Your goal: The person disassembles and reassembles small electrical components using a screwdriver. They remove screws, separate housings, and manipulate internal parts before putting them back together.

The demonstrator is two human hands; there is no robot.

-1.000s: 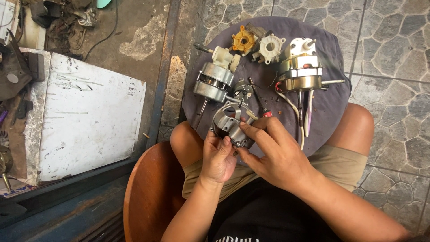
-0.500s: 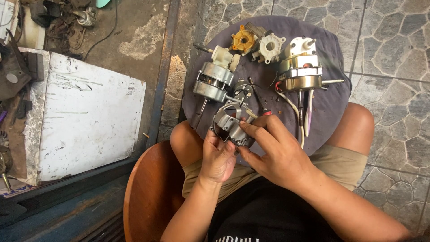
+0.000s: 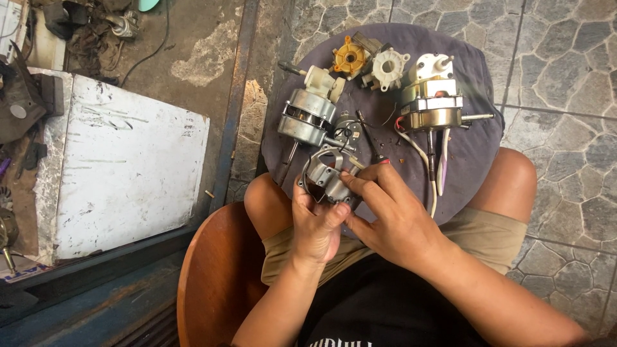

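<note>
Grey metal bracket (image 3: 323, 177) sits near the lap, on the near edge of the cloth (image 3: 479, 138) — left hand (image 3: 316, 226) grips it, right hand (image 3: 392, 215) pinches its edge; keep it steady, fingers clear of the motor (image 3: 307, 117).

The grey cloth (image 3: 475, 138) is crowded: a silver motor (image 3: 307, 117) sits left, a brass-coloured motor (image 3: 432, 103) right, two small gear housings (image 3: 369, 62) behind. Between the motors there's only a narrow lane, crossed by a screwdriver (image 3: 369, 136) and trailing wires (image 3: 421, 154).
</note>
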